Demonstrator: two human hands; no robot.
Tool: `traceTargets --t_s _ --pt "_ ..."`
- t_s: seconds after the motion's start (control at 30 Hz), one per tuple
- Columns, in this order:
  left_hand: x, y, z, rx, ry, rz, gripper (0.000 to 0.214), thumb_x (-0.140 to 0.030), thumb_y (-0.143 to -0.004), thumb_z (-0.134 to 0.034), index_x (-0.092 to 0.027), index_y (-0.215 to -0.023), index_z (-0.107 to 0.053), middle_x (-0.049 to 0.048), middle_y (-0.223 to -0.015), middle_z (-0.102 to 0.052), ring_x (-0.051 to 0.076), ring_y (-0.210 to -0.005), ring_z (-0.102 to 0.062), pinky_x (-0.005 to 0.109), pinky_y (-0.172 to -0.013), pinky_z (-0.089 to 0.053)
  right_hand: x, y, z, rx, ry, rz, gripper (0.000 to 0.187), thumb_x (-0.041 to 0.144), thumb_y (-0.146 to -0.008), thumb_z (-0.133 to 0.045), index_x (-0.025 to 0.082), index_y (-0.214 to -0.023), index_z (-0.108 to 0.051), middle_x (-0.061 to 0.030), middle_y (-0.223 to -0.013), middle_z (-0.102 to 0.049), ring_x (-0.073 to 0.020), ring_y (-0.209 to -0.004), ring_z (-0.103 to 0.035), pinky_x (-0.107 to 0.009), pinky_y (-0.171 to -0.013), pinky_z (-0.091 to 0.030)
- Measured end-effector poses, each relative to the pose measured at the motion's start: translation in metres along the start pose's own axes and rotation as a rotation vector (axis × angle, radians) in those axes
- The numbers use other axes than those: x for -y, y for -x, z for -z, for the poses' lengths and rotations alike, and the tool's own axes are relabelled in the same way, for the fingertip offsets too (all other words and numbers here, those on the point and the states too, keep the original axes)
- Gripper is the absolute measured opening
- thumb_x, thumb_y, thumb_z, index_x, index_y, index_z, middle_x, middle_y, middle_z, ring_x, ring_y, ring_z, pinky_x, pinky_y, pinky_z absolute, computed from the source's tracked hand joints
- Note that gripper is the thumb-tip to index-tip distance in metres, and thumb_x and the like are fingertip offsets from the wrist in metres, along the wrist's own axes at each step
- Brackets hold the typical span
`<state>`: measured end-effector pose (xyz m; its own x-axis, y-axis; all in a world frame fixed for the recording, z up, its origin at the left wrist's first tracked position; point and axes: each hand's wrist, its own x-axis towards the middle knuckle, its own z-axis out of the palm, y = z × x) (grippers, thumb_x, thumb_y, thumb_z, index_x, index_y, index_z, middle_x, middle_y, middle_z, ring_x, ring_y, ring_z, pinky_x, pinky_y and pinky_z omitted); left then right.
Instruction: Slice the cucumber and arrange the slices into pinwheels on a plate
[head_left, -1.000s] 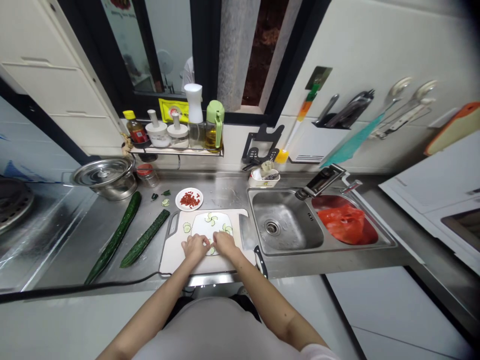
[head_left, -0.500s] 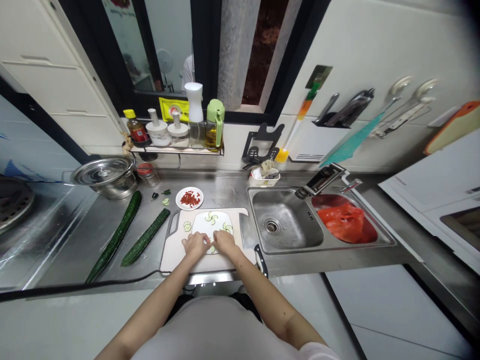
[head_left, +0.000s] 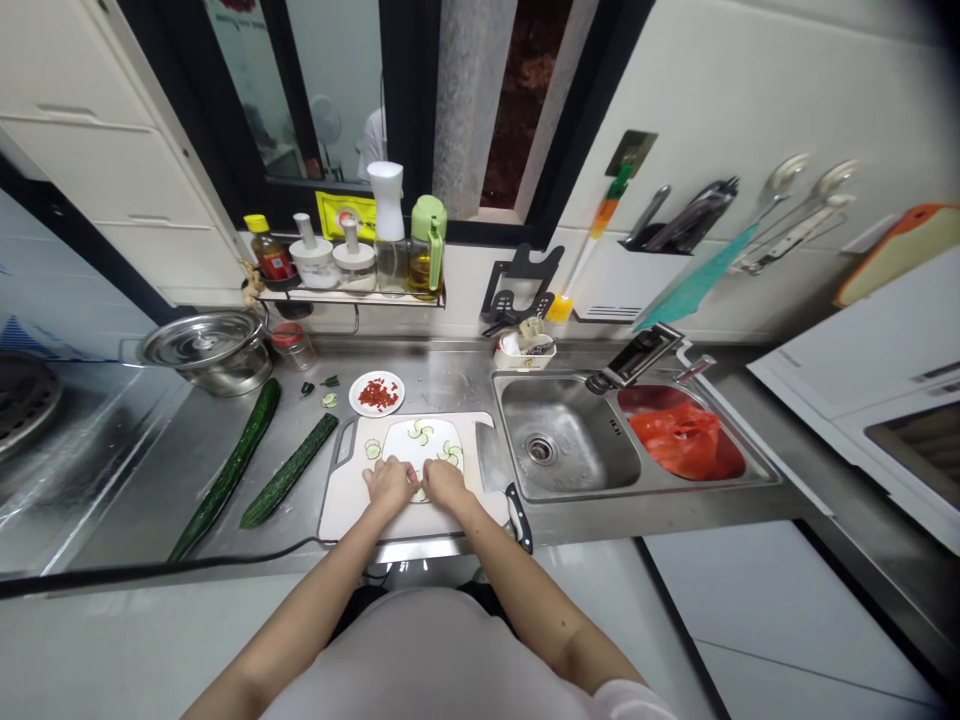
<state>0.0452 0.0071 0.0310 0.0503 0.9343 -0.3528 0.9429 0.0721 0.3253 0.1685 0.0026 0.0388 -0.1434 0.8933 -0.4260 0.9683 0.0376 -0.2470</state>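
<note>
Both hands meet at the near rim of a white plate [head_left: 401, 452] that sits on a white cutting board [head_left: 346, 500]. My left hand [head_left: 389, 484] and my right hand [head_left: 445, 481] are curled, fingertips pinched over cucumber slices [head_left: 422, 494] between them. More cucumber slices [head_left: 421, 431] lie in small clusters on the plate, and one slice [head_left: 373, 450] rests on the board. A cleaver [head_left: 501, 477] lies at the board's right edge, black handle toward me.
Two long cucumbers [head_left: 229, 470] lie left of the board on the steel counter. A small dish of red bits [head_left: 376, 393] stands behind the board. The sink [head_left: 562, 450] is on the right, with a red basin [head_left: 686, 445]. A lidded pot [head_left: 204, 348] and a condiment shelf [head_left: 351, 292] sit at the back.
Both hands stay at the plate's near rim, fingers working the slices slightly. The view has shifted a little; nothing else has moved.
</note>
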Motion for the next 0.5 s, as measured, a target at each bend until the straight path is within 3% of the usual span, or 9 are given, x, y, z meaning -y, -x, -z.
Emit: traceTargets --t_s 0.33,0.5 --pt "0.012 0.013 -0.007 -0.023 0.097 0.002 0.02 -0.035 -0.083 -0.052 -0.029 -0.086 -0.07 0.0068 -0.105 -0.062 0.028 -0.105 -0.048 0.042 -0.084 -0.029 -0.005 0.011 -0.001 -0.02 -0.027 0.037 0.024 0.02 -0.091 -0.041 0.018 -0.102 -0.062 -0.0102 -0.103 -0.066 -0.0187 -0.093 -0.06 -0.026 -0.071 -0.039" --pt "0.022 0.017 -0.008 -0.097 0.13 -0.007 0.021 -0.033 -0.084 -0.049 -0.031 -0.093 -0.068 0.0057 -0.107 -0.061 0.027 -0.105 -0.048 0.041 -0.083 -0.029 -0.01 0.02 0.0 -0.046 -0.048 0.053 0.031 0.014 -0.087 -0.04 0.021 -0.108 -0.062 -0.007 -0.107 -0.065 -0.0174 -0.096 -0.058 -0.025 -0.073 -0.037"
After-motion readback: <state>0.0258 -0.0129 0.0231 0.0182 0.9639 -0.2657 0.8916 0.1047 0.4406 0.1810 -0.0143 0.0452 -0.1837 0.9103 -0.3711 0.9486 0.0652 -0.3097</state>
